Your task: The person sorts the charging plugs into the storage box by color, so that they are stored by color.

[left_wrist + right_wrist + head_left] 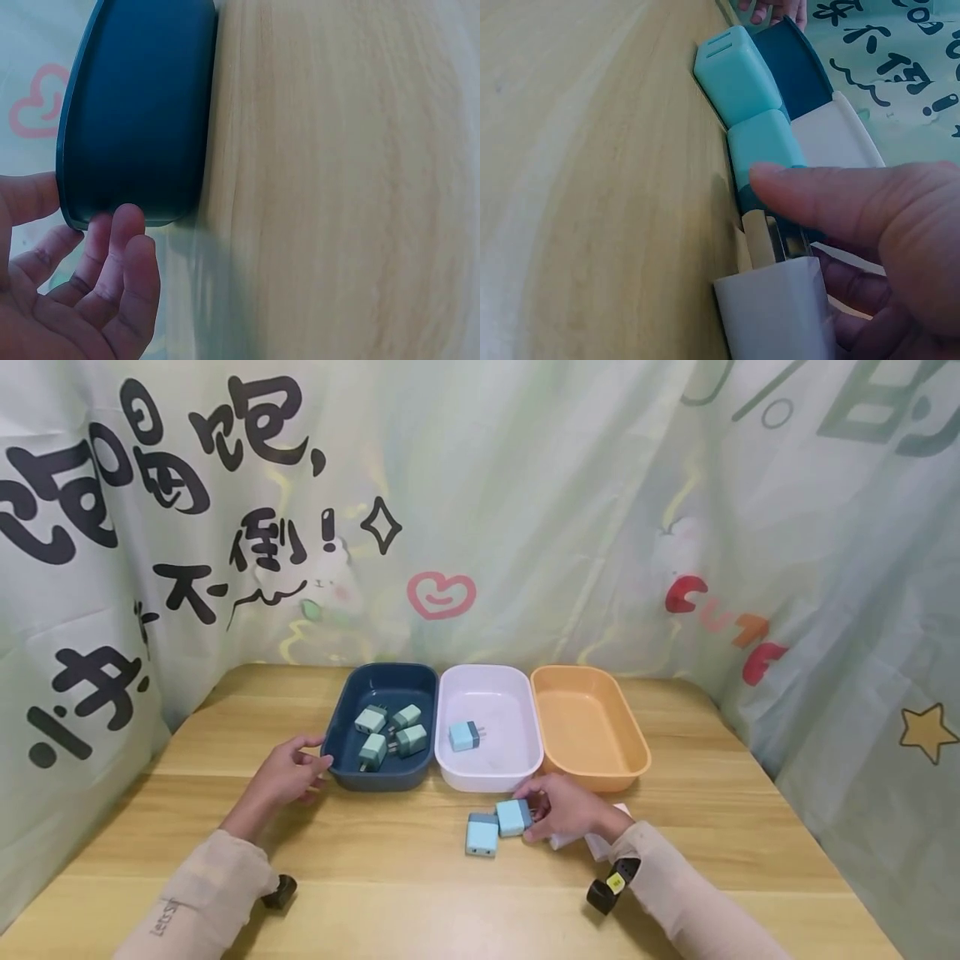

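While the left hand point(291, 772) rests loose-fingered against the navy tray point(378, 782), the right hand point(566, 810) — the nearer — pinches a blue charger point(512, 818) on the table point(375, 877), prongs towards its palm, near the white tray point(491, 782).

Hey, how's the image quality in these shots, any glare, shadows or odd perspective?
Head view: pale sheen on the near part of the table; left wrist view: a soft shadow below the navy tray; right wrist view: a pale streak along the wood, and the right hand looming large near the lens.
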`<action>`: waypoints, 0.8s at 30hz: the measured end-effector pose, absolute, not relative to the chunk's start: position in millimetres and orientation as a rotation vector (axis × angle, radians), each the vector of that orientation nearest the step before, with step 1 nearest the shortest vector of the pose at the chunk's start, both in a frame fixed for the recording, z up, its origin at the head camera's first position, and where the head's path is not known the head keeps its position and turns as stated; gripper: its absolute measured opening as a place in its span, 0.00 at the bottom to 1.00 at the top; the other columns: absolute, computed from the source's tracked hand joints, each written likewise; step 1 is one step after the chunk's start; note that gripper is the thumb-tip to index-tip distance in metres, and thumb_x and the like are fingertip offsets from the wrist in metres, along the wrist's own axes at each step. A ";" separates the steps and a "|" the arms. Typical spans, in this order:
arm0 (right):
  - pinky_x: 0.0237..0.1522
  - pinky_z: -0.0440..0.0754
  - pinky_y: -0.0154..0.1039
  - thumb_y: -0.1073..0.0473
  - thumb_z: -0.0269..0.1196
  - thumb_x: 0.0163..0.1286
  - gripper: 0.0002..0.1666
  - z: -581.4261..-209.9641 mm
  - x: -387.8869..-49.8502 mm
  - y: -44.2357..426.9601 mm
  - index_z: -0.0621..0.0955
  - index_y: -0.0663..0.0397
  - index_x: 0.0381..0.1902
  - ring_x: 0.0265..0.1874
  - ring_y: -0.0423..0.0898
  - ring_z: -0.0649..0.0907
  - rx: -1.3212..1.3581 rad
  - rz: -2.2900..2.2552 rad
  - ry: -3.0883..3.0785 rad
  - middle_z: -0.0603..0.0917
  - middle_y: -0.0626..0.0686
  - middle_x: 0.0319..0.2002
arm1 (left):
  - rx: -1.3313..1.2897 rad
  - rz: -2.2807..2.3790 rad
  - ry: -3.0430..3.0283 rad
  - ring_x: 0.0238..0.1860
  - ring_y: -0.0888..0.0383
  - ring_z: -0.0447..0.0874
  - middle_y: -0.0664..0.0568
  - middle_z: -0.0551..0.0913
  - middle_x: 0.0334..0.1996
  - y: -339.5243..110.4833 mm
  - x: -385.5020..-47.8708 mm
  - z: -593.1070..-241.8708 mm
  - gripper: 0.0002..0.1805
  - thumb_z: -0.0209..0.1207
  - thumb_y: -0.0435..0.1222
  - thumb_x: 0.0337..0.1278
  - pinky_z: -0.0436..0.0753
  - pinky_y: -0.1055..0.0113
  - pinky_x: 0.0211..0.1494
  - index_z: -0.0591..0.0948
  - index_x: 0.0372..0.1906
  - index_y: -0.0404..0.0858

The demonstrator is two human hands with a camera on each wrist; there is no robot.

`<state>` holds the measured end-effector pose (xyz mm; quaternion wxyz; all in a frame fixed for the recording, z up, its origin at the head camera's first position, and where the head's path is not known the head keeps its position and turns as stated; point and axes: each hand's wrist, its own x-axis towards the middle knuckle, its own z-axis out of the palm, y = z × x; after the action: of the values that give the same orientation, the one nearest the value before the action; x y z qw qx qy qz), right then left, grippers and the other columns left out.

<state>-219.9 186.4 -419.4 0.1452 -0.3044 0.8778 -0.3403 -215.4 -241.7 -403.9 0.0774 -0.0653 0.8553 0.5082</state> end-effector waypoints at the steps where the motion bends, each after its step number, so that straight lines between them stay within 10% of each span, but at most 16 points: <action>1: 0.34 0.77 0.35 0.61 0.78 0.48 0.27 -419.3 -220.2 186.8 0.83 0.54 0.48 0.30 0.42 0.78 -0.878 -0.984 2.525 0.82 0.46 0.44 | -0.196 1.522 2.562 0.41 0.47 0.83 0.35 0.77 0.47 -241.6 -215.5 -403.7 0.30 0.55 0.41 0.70 0.84 0.57 0.38 0.62 0.71 0.33; 24: 0.40 0.80 0.37 0.61 0.76 0.52 0.25 -404.5 -218.1 187.7 0.82 0.55 0.49 0.34 0.44 0.81 -0.825 -1.080 2.420 0.80 0.47 0.41 | -0.191 1.519 2.572 0.39 0.48 0.83 0.36 0.77 0.46 -241.8 -214.0 -401.7 0.30 0.55 0.41 0.70 0.83 0.57 0.38 0.62 0.70 0.34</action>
<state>-218.1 187.7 -404.5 0.1821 -0.2923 0.8573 -0.3827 -214.0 -241.8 -401.7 0.0741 -0.0635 0.8570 0.5060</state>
